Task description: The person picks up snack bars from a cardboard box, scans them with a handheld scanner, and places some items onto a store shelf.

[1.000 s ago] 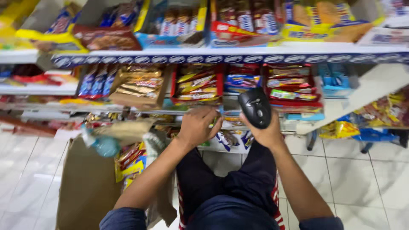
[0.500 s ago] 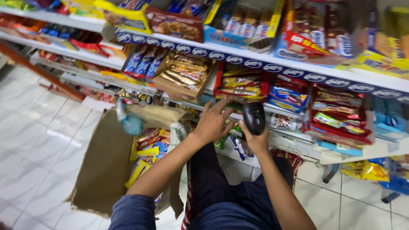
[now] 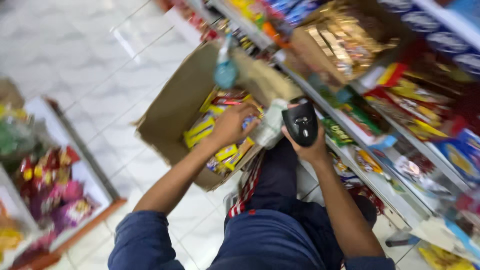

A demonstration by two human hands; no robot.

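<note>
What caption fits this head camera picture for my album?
Left hand reaches into a cardboard box of snack packets while right hand holds a black scanner.

Motion blur smears the shelf packets, and the left hand hides part of the carton's contents.

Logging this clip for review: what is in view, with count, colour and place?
box: one, brown cardboard, open, on the floor by the shelves
packets: many, mostly yellow, in the box
scanner: one, black, in the right hand
shelves: stocked with snack packs, many colours, right side
rack: one, holding red and pink packets, left side
floor: white tiles
left hand: reaching into the box, on the packets
right hand: gripping the scanner
</note>
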